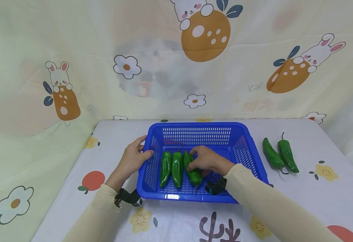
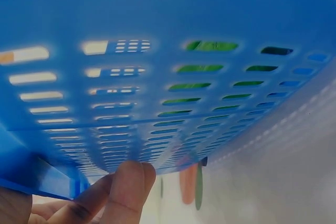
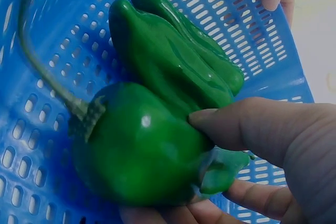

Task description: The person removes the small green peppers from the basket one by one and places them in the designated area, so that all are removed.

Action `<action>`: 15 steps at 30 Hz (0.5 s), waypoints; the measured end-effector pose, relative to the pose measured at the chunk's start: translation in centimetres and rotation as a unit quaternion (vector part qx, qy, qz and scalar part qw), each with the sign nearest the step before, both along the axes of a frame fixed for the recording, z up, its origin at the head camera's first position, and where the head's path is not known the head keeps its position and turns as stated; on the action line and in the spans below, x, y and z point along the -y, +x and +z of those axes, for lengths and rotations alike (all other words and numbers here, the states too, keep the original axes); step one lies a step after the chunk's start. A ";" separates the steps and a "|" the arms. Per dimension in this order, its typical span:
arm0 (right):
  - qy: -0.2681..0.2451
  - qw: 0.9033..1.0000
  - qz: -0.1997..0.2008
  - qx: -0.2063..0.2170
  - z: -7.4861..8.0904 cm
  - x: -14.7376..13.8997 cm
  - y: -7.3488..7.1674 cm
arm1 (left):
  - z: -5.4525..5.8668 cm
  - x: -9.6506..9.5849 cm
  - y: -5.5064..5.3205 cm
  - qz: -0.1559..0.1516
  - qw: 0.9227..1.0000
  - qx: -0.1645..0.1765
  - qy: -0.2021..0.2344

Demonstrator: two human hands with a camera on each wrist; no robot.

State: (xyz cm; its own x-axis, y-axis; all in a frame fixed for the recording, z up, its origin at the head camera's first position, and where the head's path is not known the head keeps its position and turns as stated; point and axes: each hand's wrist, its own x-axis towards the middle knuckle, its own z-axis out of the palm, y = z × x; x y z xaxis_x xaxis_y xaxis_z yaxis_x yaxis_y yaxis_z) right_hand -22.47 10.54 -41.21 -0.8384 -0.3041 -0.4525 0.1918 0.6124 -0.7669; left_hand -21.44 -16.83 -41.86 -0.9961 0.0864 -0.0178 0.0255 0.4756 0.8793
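"Biggest first: what's on your monitors?"

"The desk (image 1: 309, 195), then the blue perforated basket (image 1: 200, 125) standing on it. My left hand (image 1: 133, 157) grips the left rim, thumb over the edge, fingers along the outer wall. My right hand (image 1: 208, 159) is inside, thumb and fingers pinching a long green pepper (image 1: 194, 176)."

"And the relation to watch?"

"That pepper against my right hand, I'd judge. It lies just left of the palm, long axis running near to far across the basket's width. The right hand is clearly nearer; between it and the left hand lie the middle pepper (image 1: 177, 169) and the leftmost pepper (image 1: 165, 169), roughly parallel. Two more peppers (image 1: 272, 154) lie on the desk, right of the basket."

"Which way does yours point?"

"Tip toward the far side, leaning slightly left; its thin stem (image 3: 60, 94) points back toward me. Whether it touches the basket floor, I can't tell."
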 end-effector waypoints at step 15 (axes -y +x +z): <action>-0.031 0.999 -0.014 -0.006 1.3 -0.6 0.1 | 0.2 -0.1 0.1 0.000 1.000 0.004 0.000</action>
State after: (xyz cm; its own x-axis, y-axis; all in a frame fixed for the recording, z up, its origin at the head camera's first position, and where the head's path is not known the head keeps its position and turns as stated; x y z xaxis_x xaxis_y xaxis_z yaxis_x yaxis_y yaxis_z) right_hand -22.42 11.13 -39.90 -0.8518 -0.3077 -0.4240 0.1994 0.5579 -0.8056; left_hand -21.35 -16.74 -41.63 -0.9959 0.0865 -0.0258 0.0186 0.4761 0.8792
